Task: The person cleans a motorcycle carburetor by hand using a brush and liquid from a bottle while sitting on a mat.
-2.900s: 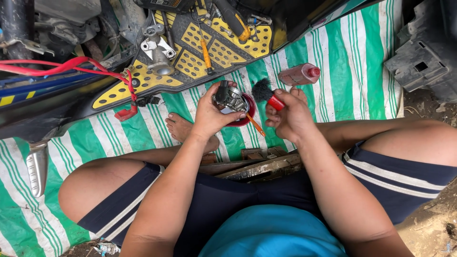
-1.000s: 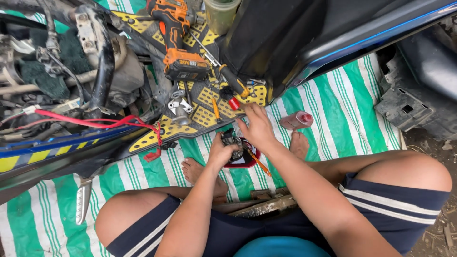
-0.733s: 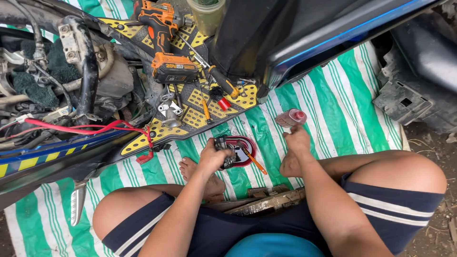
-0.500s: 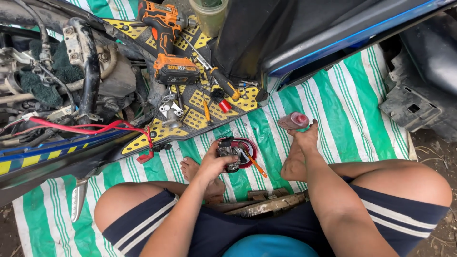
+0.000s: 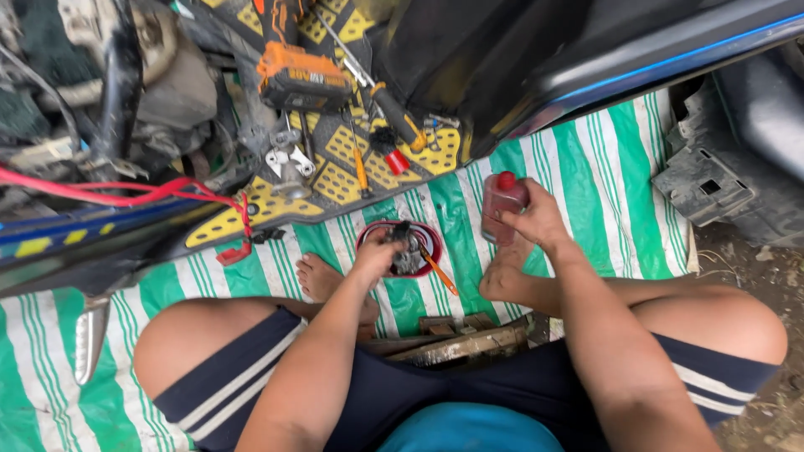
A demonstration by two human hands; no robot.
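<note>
My left hand (image 5: 374, 256) grips a small dark metal engine part (image 5: 404, 248) and holds it over a red bowl (image 5: 368, 233) on the striped sheet. My right hand (image 5: 536, 223) is wrapped around a small reddish plastic bottle with a red cap (image 5: 501, 203), held upright just right of the bowl. An orange-handled tool (image 5: 438, 274) leans out of the bowl toward me. I sit cross-legged, with my bare feet on either side of the bowl.
A green-and-white striped sheet (image 5: 603, 184) covers the ground. Behind the bowl, a yellow-black footboard (image 5: 331, 180) carries an orange cordless drill (image 5: 297, 71), screwdrivers and a red-handled brush (image 5: 389, 151). A stripped scooter fills the left, dark body panels (image 5: 536, 59) the top right, wood scraps (image 5: 456, 339) lie by my legs.
My right hand left the part, reached right to the bottle lying on the sheet and lifted it upright. My left hand lowered the part toward the bowl.
</note>
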